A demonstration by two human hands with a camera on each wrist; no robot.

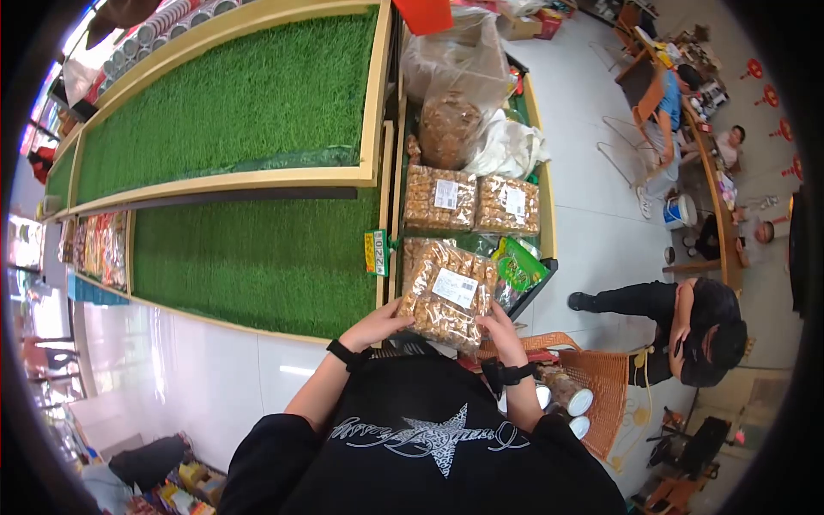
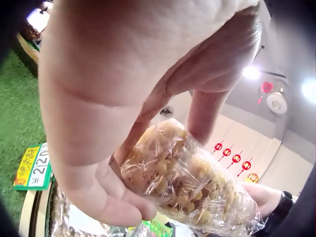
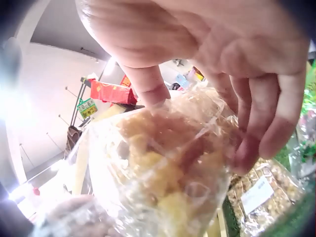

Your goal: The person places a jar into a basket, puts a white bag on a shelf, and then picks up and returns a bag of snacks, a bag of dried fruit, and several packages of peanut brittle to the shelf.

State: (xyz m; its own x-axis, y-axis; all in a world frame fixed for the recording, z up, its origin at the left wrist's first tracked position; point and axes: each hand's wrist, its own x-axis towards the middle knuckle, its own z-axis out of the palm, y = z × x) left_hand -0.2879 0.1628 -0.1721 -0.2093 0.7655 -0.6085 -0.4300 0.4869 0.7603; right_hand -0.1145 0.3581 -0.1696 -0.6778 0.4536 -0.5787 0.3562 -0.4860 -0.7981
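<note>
Both hands hold a clear plastic-wrapped pack of golden-brown clustered snack pieces (image 1: 429, 313) in front of the chest, with a white label on its upper face. At its left side, the left hand (image 1: 386, 324) grips the near corner; the left wrist view shows the thumb and fingers around the wrapped pack (image 2: 182, 182). The right hand (image 1: 505, 333) grips the opposite side, its fingers bent over the plastic in the right wrist view. Just beyond lie two similar labelled packs, a left one (image 1: 429, 206) and a right one (image 1: 519, 210). A green bag (image 1: 519, 264) is beside the held pack.
Shelves lined with green turf (image 1: 257, 94) and wooden edging fill the left. A price sign (image 1: 376, 252) stands at the shelf corner. Farther along the bin is a large clear bag of brown food (image 1: 451, 129). A wicker basket (image 1: 601, 386) and seated people are at right.
</note>
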